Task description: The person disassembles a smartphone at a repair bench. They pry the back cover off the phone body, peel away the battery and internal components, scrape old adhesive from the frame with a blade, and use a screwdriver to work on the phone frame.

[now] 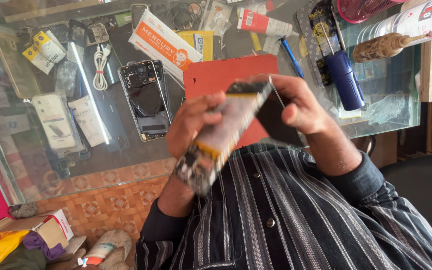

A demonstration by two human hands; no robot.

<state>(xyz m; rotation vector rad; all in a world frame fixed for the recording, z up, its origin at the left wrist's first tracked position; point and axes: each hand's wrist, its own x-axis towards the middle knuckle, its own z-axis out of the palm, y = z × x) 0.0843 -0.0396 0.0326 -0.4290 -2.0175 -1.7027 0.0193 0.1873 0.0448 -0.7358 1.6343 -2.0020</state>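
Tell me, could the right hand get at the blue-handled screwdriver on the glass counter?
Probably yes: the blue-handled screwdriver lies uncovered just beyond the right hand, but that hand is busy gripping the opened phone.

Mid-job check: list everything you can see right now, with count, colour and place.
opened phone body: 1, black with yellow strips, blurred, held in both hands over the lap
opened phone: 1, black, back off, lying on the glass counter
red mat: 1, on the counter behind the hands
orange and white box: 1, far side of the counter
white cable: 1, coiled, left of the opened phone
blue-handled screwdriver: 1, right side of the counter
white and red tube: 1, top of the counter
wooden-handled tool: 1, brown, top right
left hand: grips the phone body's lower part
right hand: fingers on its upper end
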